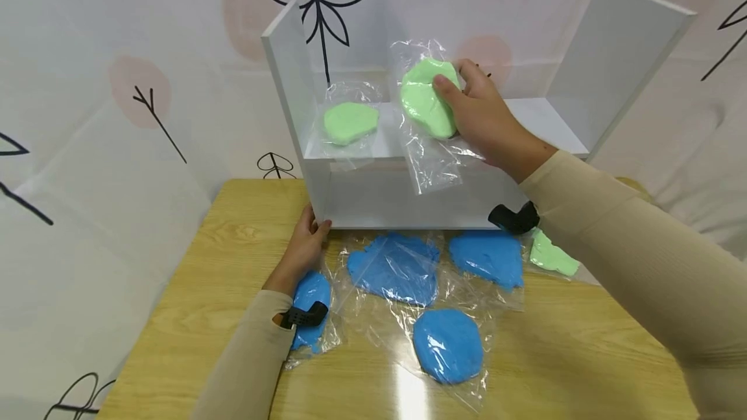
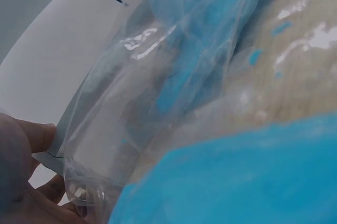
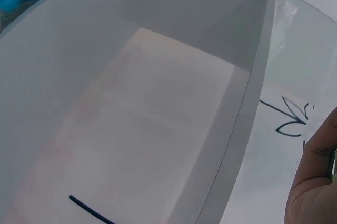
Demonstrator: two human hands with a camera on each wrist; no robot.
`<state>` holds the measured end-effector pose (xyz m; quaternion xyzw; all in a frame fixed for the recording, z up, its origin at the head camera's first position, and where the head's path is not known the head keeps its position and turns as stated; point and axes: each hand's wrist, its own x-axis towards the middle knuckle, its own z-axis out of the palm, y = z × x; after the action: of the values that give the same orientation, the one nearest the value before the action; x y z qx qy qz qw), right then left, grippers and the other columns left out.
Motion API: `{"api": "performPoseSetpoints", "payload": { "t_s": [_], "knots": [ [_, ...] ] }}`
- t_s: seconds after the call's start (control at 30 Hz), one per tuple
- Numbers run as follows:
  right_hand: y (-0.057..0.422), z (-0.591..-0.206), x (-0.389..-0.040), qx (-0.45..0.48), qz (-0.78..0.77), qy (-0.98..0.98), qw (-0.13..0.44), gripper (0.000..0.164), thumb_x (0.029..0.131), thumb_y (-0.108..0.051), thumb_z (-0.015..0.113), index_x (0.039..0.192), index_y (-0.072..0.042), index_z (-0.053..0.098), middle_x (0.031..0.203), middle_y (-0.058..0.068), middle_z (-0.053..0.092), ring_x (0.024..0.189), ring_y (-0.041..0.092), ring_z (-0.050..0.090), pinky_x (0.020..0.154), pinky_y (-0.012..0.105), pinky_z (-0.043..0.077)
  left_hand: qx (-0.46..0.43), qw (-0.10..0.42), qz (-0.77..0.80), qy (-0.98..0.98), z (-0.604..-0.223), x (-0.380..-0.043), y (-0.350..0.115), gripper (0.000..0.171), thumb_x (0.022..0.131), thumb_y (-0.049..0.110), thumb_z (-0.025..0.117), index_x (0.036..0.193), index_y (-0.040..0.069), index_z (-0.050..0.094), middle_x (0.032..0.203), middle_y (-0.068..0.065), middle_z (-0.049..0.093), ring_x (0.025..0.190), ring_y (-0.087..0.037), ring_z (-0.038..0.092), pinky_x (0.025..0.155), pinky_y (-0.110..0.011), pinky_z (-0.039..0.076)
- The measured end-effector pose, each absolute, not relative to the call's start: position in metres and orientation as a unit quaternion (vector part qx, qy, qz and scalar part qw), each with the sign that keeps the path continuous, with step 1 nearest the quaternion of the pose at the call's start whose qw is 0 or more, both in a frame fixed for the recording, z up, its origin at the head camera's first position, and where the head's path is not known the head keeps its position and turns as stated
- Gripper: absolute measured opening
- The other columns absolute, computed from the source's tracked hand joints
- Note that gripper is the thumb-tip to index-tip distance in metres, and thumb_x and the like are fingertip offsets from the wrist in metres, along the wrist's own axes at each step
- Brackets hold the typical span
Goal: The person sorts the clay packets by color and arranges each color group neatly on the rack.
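My right hand pinches a clear bag with a flattened lump of light green clay, thumb on its front, raised over the middle shelf of a white two-tier shelf unit. Down at the unit's lower left corner, my left hand grips the side panel between thumb and fingers. The left wrist view shows the thumb against the panel's edge. On the upper surface, at the left, lies another bagged green clay lump. A bagged blue clay piece lies beneath my left wrist.
In front of the unit lie more bagged blue clay pieces: a wide one, a right one and a round one. A bagged green piece is partly behind my right sleeve. Everything stands on a wooden table before a patterned cloth.
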<state>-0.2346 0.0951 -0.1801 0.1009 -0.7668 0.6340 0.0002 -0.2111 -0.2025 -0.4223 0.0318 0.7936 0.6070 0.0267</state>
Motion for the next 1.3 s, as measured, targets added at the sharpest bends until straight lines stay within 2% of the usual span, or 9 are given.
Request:
{"api": "performPoseSetpoints", "payload": {
  "t_s": [0.13, 0.3, 0.5, 0.67, 0.8, 1.0, 1.3],
  "knots": [
    [0.086, -0.177, -0.244, 0.070, 0.645, -0.760, -0.031, 0.031, 0.105, -0.038, 0.044, 0.129, -0.018, 0.043, 0.110, 0.005, 0.052, 0.083, 0.014, 0.063, 0.066, 0.026, 0.059, 0.025, 0.025, 0.603, 0.797, -0.423, -0.210, -0.203, 0.059, 0.107, 0.021, 0.046, 0.159, 0.027, 0.020, 0.166, -0.006, 0.024, 0.152, -0.039, 0.022, 0.119, -0.057, 0.030],
    [0.078, -0.177, -0.254, 0.051, 0.627, -0.776, -0.044, 0.035, 0.105, -0.042, 0.042, 0.132, -0.020, 0.042, 0.112, 0.003, 0.050, 0.087, 0.015, 0.060, 0.068, 0.025, 0.058, 0.026, 0.025, 0.612, 0.790, -0.424, -0.211, -0.202, 0.057, 0.107, 0.021, 0.047, 0.158, 0.033, 0.022, 0.166, -0.004, 0.025, 0.152, -0.038, 0.024, 0.117, -0.058, 0.032],
    [0.069, -0.178, -0.268, 0.038, 0.609, -0.790, -0.058, 0.044, 0.106, -0.044, 0.039, 0.143, -0.020, 0.038, 0.113, 0.000, 0.048, 0.089, 0.014, 0.058, 0.071, 0.024, 0.057, 0.026, 0.023, 0.613, 0.789, -0.423, -0.212, -0.201, 0.056, 0.107, 0.022, 0.047, 0.157, 0.034, 0.024, 0.165, -0.003, 0.027, 0.152, -0.037, 0.025, 0.118, -0.058, 0.031],
    [0.065, -0.181, -0.278, 0.029, 0.567, -0.822, -0.048, 0.033, 0.109, -0.037, 0.033, 0.134, -0.017, 0.039, 0.107, -0.002, 0.044, 0.087, 0.012, 0.051, 0.071, 0.022, 0.052, 0.023, 0.026, 0.610, 0.792, -0.423, -0.211, -0.201, 0.057, 0.107, 0.022, 0.047, 0.157, 0.033, 0.023, 0.165, -0.003, 0.025, 0.152, -0.037, 0.024, 0.120, -0.056, 0.028],
    [0.061, -0.184, -0.284, 0.020, 0.533, -0.845, -0.043, 0.026, 0.104, -0.025, 0.031, 0.126, -0.015, 0.039, 0.108, -0.002, 0.042, 0.087, 0.012, 0.044, 0.073, 0.024, 0.045, 0.024, 0.024, 0.612, 0.790, -0.422, -0.211, -0.202, 0.057, 0.107, 0.021, 0.047, 0.158, 0.031, 0.023, 0.166, -0.004, 0.025, 0.152, -0.037, 0.024, 0.120, -0.056, 0.028],
    [0.060, -0.184, -0.288, 0.024, 0.511, -0.856, -0.075, 0.049, 0.102, -0.023, 0.030, 0.149, -0.009, 0.028, 0.136, 0.005, 0.038, 0.097, 0.012, 0.044, 0.081, 0.024, 0.047, 0.028, 0.020, 0.614, 0.789, -0.423, -0.212, -0.201, 0.058, 0.107, 0.020, 0.047, 0.158, 0.030, 0.022, 0.166, -0.005, 0.025, 0.152, -0.038, 0.024, 0.120, -0.055, 0.029],
    [0.064, -0.184, -0.295, 0.013, 0.427, -0.901, -0.076, 0.056, 0.102, -0.031, 0.040, 0.154, -0.014, 0.029, 0.137, 0.005, 0.043, 0.096, 0.014, 0.046, 0.073, 0.023, 0.044, 0.027, 0.023, 0.612, 0.790, -0.424, -0.213, -0.202, 0.058, 0.107, 0.022, 0.047, 0.158, 0.034, 0.022, 0.165, -0.002, 0.025, 0.152, -0.036, 0.025, 0.120, -0.054, 0.029]
  ]
}}
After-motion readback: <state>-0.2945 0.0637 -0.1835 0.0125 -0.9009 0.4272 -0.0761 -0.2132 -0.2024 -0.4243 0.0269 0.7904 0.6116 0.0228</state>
